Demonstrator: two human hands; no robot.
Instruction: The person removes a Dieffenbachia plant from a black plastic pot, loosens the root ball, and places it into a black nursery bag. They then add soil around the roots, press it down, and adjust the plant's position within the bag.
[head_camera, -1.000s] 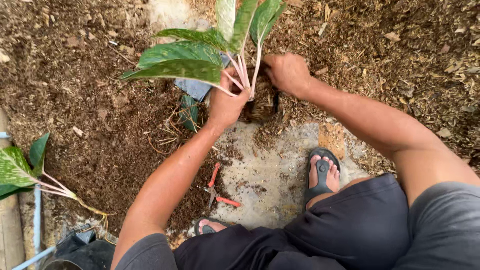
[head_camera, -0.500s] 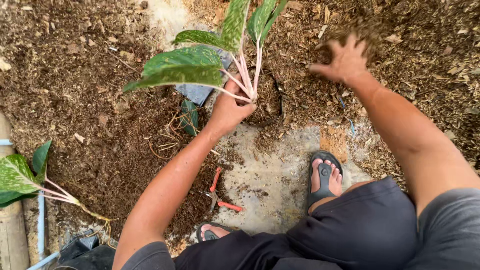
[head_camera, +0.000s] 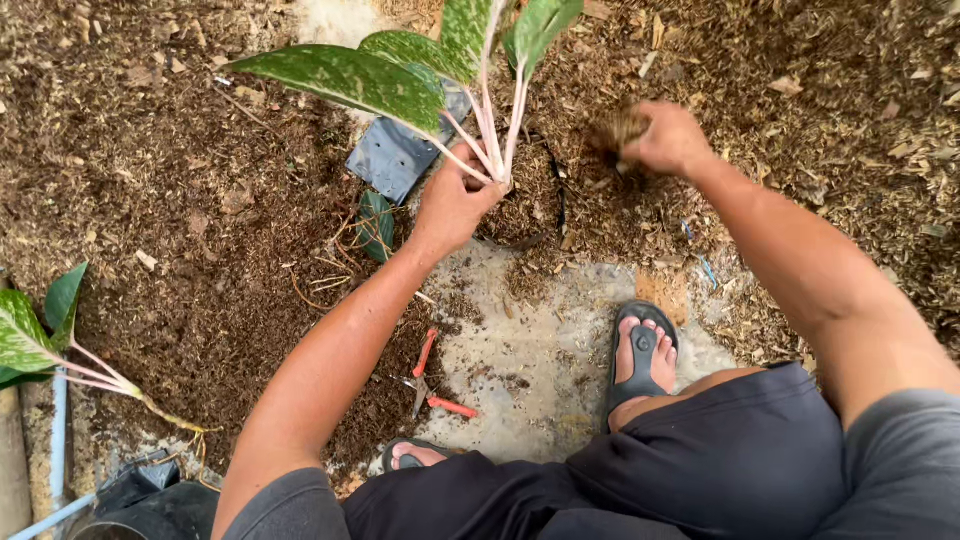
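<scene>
My left hand (head_camera: 452, 208) grips the pale pink stems of a plant (head_camera: 400, 70) with green, white-speckled leaves, holding it upright in a dark pot (head_camera: 545, 195) filled with brown planting mix. My right hand (head_camera: 668, 138) is closed around a clump of brown fibrous mix (head_camera: 618, 130), just right of the stems and above the pot's far side.
Brown mulch (head_camera: 180, 200) covers the ground all around. Red-handled pruners (head_camera: 430, 380) lie on a bare concrete patch (head_camera: 540, 360) by my sandalled feet (head_camera: 640, 350). A second uprooted plant (head_camera: 40, 340) lies at the left, a black bag (head_camera: 400, 155) behind the held plant, a black pot (head_camera: 150, 505) at bottom left.
My right hand swung out over the mulch with fingers spread, then came back toward the pot closed on a clump of mix. The left hand kept holding the stems.
</scene>
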